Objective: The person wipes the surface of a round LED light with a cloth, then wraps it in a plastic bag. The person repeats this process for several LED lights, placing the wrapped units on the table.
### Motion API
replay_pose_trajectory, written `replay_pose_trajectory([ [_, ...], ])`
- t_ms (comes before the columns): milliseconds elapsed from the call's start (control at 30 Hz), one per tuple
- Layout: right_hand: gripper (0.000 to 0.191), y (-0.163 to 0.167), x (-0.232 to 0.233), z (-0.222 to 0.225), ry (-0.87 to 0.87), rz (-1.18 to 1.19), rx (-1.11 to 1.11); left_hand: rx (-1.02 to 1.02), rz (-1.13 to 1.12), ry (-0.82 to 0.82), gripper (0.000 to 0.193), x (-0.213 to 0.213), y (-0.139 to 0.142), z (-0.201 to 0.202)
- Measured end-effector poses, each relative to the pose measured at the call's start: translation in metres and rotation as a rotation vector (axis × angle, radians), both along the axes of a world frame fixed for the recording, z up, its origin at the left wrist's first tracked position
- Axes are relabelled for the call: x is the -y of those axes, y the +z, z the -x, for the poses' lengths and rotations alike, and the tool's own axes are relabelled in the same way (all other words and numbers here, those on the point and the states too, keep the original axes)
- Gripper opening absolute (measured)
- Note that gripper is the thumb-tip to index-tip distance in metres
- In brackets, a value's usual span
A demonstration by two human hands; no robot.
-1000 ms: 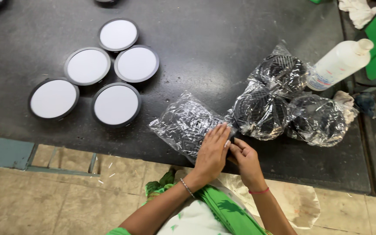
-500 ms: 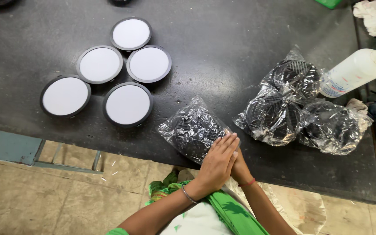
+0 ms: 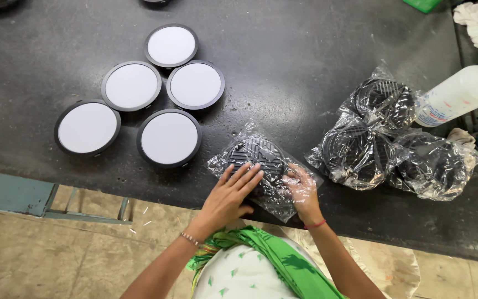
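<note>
A black ribbed round part in a clear plastic bag (image 3: pixel 256 156) lies near the front edge of the dark table (image 3: pixel 283 50). My left hand (image 3: pixel 229 195) rests flat on the bag's near left side, fingers spread. At the bag's near right end is my right hand (image 3: pixel 304 191), its fingers under the clear film and gripping it. Three more bagged black parts (image 3: pixel 360 147) lie in a cluster to the right, apart from both hands.
Several round white discs with black rims (image 3: pixel 170 137) lie in a group at the left. At the right edge a white squeeze bottle (image 3: pixel 460 91) lies on its side, with a white rag (image 3: pixel 474 19) behind it and green bins beside it.
My hands were pressed together at the bag's near corner. They have since moved apart: the left lies flat on the bag and the right sits at its right end.
</note>
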State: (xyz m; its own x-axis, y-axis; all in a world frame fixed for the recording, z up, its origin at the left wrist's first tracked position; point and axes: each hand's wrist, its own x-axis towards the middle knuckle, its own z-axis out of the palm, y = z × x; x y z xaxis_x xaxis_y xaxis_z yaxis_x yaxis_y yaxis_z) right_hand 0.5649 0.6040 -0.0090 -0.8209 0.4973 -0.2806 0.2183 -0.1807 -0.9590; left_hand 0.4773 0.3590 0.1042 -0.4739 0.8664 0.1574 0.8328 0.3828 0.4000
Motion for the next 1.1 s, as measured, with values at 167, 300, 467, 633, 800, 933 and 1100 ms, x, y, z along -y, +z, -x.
replay_pose_trajectory([
  [167, 0.049, 0.061, 0.009, 0.015, 0.076, 0.077, -0.042, -0.189, -0.359, -0.101, 0.081, -0.024, -0.019, 0.019],
  [300, 0.035, 0.138, -0.016, -0.007, 0.214, -0.267, -0.009, 0.001, -0.595, 0.008, 0.064, -0.026, 0.001, 0.033],
  [467, 0.032, 0.195, -0.042, -0.013, -0.028, -0.464, -0.148, 0.983, -0.53, 0.31, 0.054, -0.013, 0.029, 0.044],
  [633, 0.043, 0.165, -0.021, 0.019, 0.502, -0.192, 0.11, 1.319, -0.663, 0.194, 0.046, -0.016, 0.025, 0.038],
  [800, 0.037, 0.158, -0.028, 0.038, 0.721, 0.109, -0.015, 1.329, -0.644, 0.221, 0.04, -0.021, 0.018, 0.028],
  [933, 0.034, 0.168, -0.037, 0.049, 0.833, -0.139, 0.004, 1.043, -0.714, 0.211, 0.023, -0.028, 0.027, 0.029],
  [1100, 0.026, 0.18, -0.033, 0.055, 0.962, -0.438, -0.047, 0.967, -0.612, 0.304, 0.014, -0.037, 0.045, 0.03],
])
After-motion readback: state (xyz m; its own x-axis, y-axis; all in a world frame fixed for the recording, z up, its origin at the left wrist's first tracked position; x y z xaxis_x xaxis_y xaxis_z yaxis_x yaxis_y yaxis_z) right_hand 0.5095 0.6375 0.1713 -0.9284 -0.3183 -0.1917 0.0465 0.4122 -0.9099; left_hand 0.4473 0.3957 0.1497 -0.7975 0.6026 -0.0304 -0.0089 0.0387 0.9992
